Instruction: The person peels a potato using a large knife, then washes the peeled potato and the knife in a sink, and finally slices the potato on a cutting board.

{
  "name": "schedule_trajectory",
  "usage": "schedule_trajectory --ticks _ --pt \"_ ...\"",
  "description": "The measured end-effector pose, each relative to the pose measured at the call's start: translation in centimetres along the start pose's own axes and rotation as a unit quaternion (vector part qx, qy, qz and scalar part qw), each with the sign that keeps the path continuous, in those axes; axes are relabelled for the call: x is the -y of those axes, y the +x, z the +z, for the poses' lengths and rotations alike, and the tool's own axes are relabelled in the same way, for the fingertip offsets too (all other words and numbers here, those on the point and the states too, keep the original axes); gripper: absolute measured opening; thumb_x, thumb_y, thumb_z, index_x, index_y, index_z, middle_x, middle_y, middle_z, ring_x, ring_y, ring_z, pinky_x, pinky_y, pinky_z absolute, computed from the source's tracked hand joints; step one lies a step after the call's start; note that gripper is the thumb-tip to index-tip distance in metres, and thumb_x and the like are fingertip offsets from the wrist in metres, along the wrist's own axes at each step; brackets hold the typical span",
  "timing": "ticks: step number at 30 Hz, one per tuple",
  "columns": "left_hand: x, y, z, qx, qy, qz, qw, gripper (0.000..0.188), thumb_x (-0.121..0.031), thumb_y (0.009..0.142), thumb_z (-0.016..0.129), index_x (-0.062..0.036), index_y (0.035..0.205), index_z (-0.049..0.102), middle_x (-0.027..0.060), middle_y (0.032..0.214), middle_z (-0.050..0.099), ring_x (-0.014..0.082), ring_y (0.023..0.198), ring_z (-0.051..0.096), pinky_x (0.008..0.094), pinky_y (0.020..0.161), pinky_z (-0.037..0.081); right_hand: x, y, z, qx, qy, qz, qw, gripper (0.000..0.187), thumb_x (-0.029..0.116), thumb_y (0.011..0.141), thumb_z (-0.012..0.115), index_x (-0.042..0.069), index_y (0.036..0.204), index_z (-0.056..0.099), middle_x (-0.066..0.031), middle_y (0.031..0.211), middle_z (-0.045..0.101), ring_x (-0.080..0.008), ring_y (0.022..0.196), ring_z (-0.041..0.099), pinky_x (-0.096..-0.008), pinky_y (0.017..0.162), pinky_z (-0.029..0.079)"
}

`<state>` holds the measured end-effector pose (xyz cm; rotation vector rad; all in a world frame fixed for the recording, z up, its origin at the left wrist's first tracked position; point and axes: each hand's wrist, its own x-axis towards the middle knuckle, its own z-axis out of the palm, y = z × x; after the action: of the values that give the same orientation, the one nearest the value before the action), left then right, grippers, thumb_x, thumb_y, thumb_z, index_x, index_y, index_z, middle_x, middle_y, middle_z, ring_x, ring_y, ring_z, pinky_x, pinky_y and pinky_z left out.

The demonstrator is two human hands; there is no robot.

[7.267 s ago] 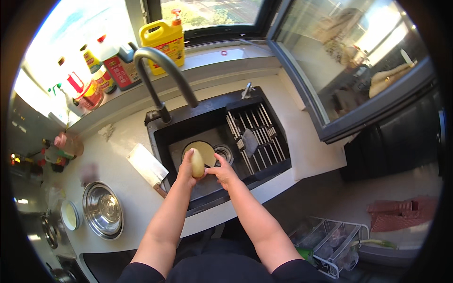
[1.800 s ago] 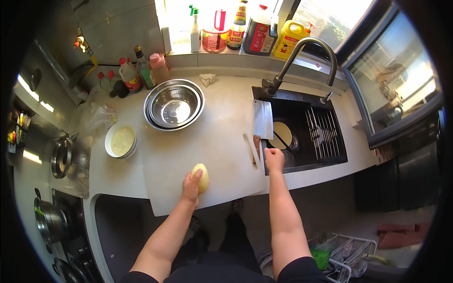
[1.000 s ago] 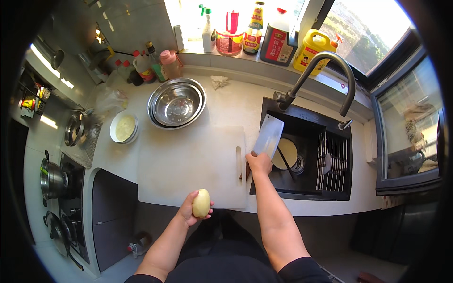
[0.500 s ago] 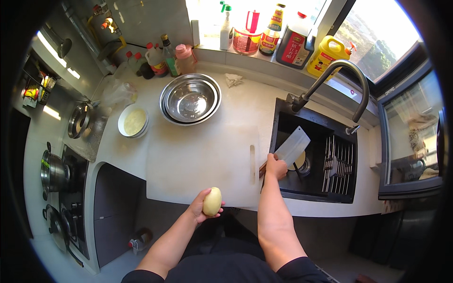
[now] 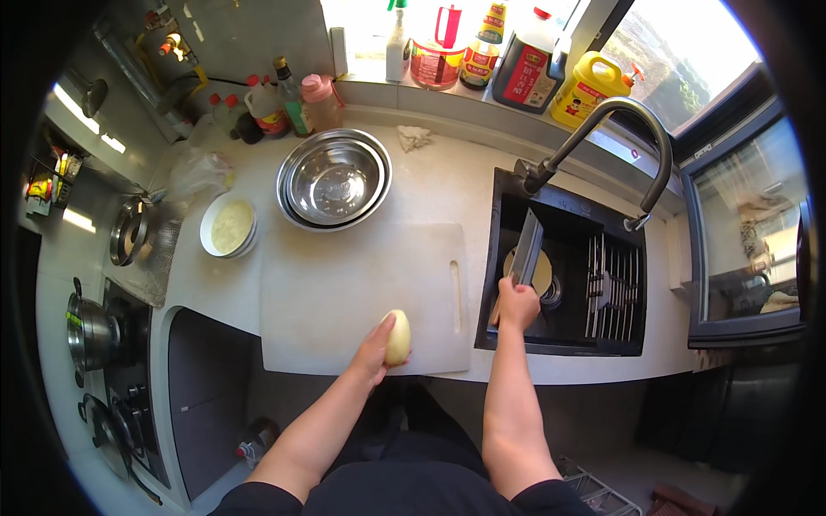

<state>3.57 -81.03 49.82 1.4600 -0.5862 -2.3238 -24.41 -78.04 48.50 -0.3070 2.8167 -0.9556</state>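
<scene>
My left hand [image 5: 372,351] is closed round a peeled potato [image 5: 397,338], held at the near edge of the white cutting board [image 5: 361,267]. Over the left part of the black sink [image 5: 568,193], my right hand [image 5: 518,304] grips a cleaver [image 5: 528,245] by its wooden handle. The blade points away from me and is turned nearly edge-on. Below it, partly hidden by the blade and hand, a round pale thing [image 5: 541,272] lies in the sink; its kind I cannot make out.
Nested steel bowls [image 5: 288,196] stand behind the board, with a white bowl [image 5: 250,238] of pale contents to their left. A dark faucet [image 5: 654,129] arches over the sink, where a wire rack [image 5: 613,288] sits at right. Bottles and jugs [image 5: 527,73] line the sill.
My left hand has moved the potato forward over the board's near edge. My right hand has shifted right, and the cleaver has turned from showing its broad face to nearly edge-on.
</scene>
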Motion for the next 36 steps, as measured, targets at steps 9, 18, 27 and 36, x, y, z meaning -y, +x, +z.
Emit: schedule_trajectory --ticks 9,18,27,36 --pt "-2.7 6.9 4.2 -0.210 0.563 0.443 0.665 0.086 -0.031 0.062 0.088 -0.0061 0.131 0.046 0.0147 0.130 0.050 0.0351 0.117 0.048 0.0433 0.099 0.043 -1.4 -8.3 3.7 0.005 -0.033 -0.301 0.953 0.028 0.034 0.068 0.073 0.010 0.069 0.060 -0.0087 0.069 0.064 -0.0306 0.061 0.063 -0.0438 0.055 0.052" --pt "-2.7 4.9 2.4 -0.158 0.574 0.514 0.617 0.099 -0.026 0.063 0.086 -0.0069 0.143 0.032 0.0241 0.145 0.032 0.0426 0.132 0.033 0.0509 0.110 0.029 -0.1 -9.7 3.7 0.076 -0.108 -0.268 0.954 0.033 0.038 0.071 0.076 0.010 0.077 0.060 -0.0097 0.079 0.066 -0.0303 0.072 0.066 -0.0441 0.060 0.054" --pt "-3.9 4.5 8.5 -0.094 0.519 0.610 0.592 0.076 -0.016 0.072 0.075 -0.0038 0.139 0.040 0.0229 0.147 0.031 0.0428 0.137 0.026 0.0539 0.111 0.024 -0.9 -7.4 0.0 0.062 -0.017 -0.223 0.973 0.030 0.033 0.071 0.076 0.008 0.082 0.063 -0.0106 0.083 0.067 -0.0328 0.076 0.066 -0.0460 0.066 0.053" --pt "-9.2 13.3 26.7 -0.104 0.710 0.557 0.418 0.061 -0.013 0.086 0.052 -0.0095 0.146 0.040 0.0023 0.159 0.022 0.0411 0.146 0.011 0.0718 0.108 0.012 -4.5 6.5 -11.8 0.123 -0.234 -0.238 0.935 0.024 0.026 0.074 0.075 0.005 0.084 0.067 -0.0128 0.086 0.067 -0.0331 0.076 0.068 -0.0444 0.068 0.056"
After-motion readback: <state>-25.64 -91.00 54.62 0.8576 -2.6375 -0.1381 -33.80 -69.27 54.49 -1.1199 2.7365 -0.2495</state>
